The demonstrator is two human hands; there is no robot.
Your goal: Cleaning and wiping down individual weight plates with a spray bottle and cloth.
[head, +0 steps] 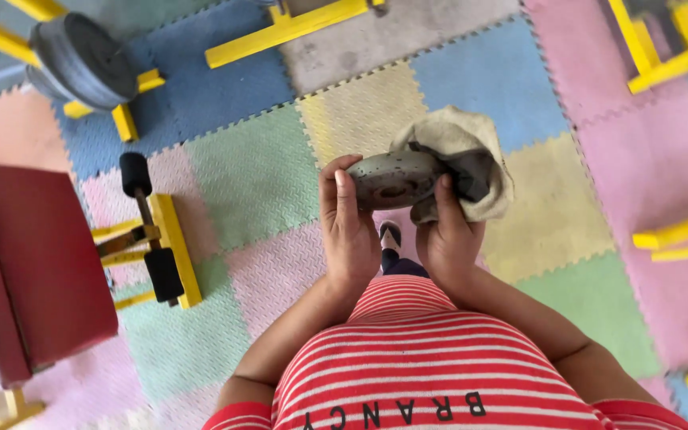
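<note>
Two-handed grip (349, 231) — disc (396, 179), cloth (471, 147)

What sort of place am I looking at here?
Likely a small gym: a red padded bench on a yellow frame, stacked grey weight plates, and interlocking foam mats on the floor.

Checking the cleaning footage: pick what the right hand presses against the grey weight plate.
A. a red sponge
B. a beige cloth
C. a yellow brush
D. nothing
B: the right hand holds a beige cloth wrapped over the edge of the grey weight plate, while the left hand grips the plate's other side.
</note>
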